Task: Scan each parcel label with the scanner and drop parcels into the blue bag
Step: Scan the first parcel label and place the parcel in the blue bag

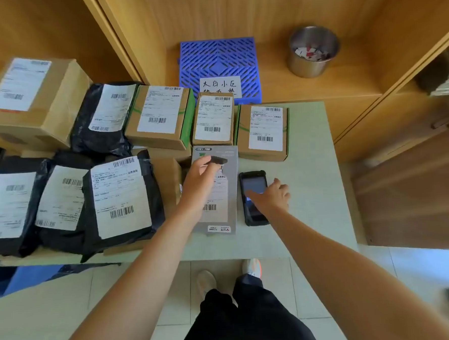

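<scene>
While the left hand pinches a small dark scanner above the grey flat parcel, the right hand reaches down to the black handheld terminal lying just beside that parcel on the table. Its forefinger is stretched out onto the screen, the other fingers loosely bent and holding nothing. The left fingers are curled round the scanner, whose front end points away over the parcel's upper half.

Parcels crowd the left of the table: black poly bags in the near row, taped cardboard boxes behind, labels up. A strip of blue at the far left edge, below the table, may be the bag; I cannot tell for sure.

From where I stand, the risks look plain. The grey parcel's barcode sits near its lower end, under the left wrist, so a beam aimed forward may miss it or catch a neighbouring box's label instead. With eyes on the terminal, the scanner could drift. And the near bags overhang the table edge; a nudge might tip one off.
</scene>
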`<state>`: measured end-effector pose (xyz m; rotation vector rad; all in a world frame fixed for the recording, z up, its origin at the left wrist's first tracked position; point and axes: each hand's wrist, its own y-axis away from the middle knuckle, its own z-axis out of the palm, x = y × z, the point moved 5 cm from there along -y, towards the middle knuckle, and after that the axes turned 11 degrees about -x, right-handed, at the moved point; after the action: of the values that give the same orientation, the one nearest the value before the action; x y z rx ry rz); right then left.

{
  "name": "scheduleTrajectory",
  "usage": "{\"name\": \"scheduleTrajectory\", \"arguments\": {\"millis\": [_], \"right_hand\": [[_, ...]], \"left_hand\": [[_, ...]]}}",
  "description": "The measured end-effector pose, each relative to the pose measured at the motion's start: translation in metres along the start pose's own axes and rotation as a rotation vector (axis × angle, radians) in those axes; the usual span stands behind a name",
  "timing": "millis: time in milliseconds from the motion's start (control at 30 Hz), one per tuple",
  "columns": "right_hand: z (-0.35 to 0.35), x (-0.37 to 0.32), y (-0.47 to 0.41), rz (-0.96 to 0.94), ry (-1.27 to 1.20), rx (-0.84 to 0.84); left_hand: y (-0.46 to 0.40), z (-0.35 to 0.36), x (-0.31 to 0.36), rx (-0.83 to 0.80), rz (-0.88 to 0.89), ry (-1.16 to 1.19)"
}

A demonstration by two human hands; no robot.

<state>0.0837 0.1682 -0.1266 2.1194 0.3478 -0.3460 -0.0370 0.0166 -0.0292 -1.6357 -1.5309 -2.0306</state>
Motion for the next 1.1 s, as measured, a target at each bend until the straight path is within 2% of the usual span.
{"name": "scheduleTrajectory", "arguments": {"millis": [200, 500, 633, 800, 900, 1000, 1033, 1100], "right_hand": [[0.027, -0.001, -0.006, 0.054, 0.091, 0.072], [0.027, 0.006, -0.012, 0.033, 0.202, 0.13], [0.013, 0.013, -0.009, 0.014, 0.043, 0.155], [-0.02, -0.003, 0.006, -0.217, -0.335, 0.19], [-0.041, -0.027, 0.021, -0.328, -0.716, 0.057], [-0.049, -0.054, 0.038, -0.325, -1.191, -0.272], [-0.051, -0.064, 0.044, -0.339, -1.291, -0.388], [-0.053, -0.081, 0.051, -0.381, -1.342, -0.575]], "left_hand": [[-0.004, -0.002, -0.005, 0.031, -0.051, 0.012], [0.003, -0.002, -0.01, 0.021, -0.058, 0.059], [0.004, -0.004, -0.009, 0.0, -0.042, 0.07], [0.007, -0.01, 0.006, -0.004, -0.013, 0.08], [0.012, -0.014, 0.019, -0.031, 0.002, 0.145], [0.017, -0.02, 0.029, -0.046, 0.01, 0.201], [0.019, -0.023, 0.031, -0.048, 0.014, 0.218], [0.021, -0.028, 0.034, -0.061, 0.027, 0.244]]}}
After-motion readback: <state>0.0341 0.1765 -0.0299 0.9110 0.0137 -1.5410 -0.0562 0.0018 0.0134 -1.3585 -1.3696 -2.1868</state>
